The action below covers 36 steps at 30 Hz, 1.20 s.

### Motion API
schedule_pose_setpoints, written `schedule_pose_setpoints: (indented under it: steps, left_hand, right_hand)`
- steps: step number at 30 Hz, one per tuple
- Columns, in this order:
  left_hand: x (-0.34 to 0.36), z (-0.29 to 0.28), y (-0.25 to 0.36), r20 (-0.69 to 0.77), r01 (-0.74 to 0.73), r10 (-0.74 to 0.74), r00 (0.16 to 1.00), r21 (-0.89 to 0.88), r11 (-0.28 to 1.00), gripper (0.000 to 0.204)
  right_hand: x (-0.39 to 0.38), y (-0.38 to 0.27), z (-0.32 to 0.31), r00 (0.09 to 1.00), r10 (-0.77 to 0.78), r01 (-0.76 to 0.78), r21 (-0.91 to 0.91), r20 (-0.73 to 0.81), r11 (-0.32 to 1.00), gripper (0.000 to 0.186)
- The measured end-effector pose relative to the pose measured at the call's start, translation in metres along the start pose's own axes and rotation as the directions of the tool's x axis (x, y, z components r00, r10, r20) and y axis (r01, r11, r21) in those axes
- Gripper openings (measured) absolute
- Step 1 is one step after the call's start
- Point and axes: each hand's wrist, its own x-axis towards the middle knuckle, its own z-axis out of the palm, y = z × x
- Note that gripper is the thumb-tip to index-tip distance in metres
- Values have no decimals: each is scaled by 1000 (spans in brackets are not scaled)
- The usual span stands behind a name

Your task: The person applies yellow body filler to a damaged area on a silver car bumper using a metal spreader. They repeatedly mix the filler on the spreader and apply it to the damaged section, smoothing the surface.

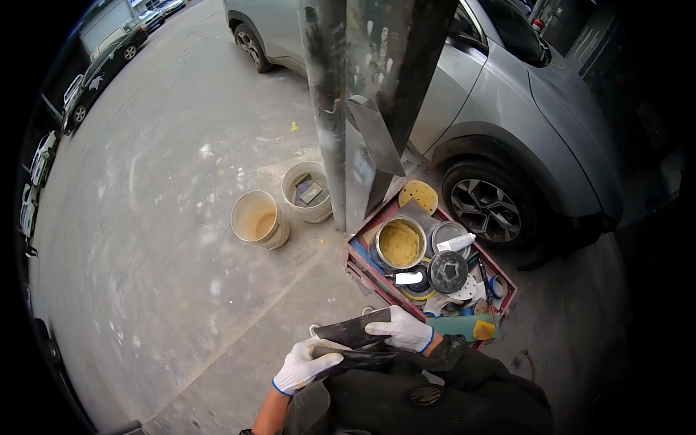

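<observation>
Both my hands wear white gloves with blue cuffs, close in front of my body. In my left hand (305, 365), closed with the thumb on top, is a thin black strip (355, 361) that looks like sandpaper. My right hand (407, 330) is closed on a similar black sheet (354, 330), just above the strip. I cannot tell whether the two are separate pieces or parts of one folded sheet. Beyond my right hand stands a red tool cart (384, 291), holding an open can of yellow paste (400, 243), a black round lid (448, 272) and a white tube (456, 242).
Two pale buckets stand on the concrete floor: one (243, 217) with a stained inside, another (296, 174) holding dark blocks. A steel pillar (326, 94) rises behind the cart. A silver car (500, 130) is at the right. Sanding discs (418, 196) lie on the cart.
</observation>
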Motion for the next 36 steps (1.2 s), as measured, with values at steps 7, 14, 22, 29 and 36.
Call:
schedule_pose_setpoints:
  steps: [7,14,22,29,36]
  left_hand:
    - [2,13,9,-148,-149,114,982,-260,954,48]
    - [5,22,17,-198,-126,73,977,-267,955,46]
    - [-7,24,13,-270,-185,110,956,-271,945,61]
    - [-7,24,1,-296,-159,73,952,-276,948,63]
    - [-19,23,-2,-263,-184,140,955,-152,971,52]
  right_hand:
    - [10,-43,-110,829,82,-34,96,-554,995,32]
    - [106,-7,-181,807,-342,-389,-869,-481,304,26]
    - [168,55,-190,876,-363,-327,-944,-316,33,20]
    - [172,53,-189,948,-312,-103,-986,-56,-135,20]
    - [172,46,-176,983,-152,45,-944,100,-328,19]
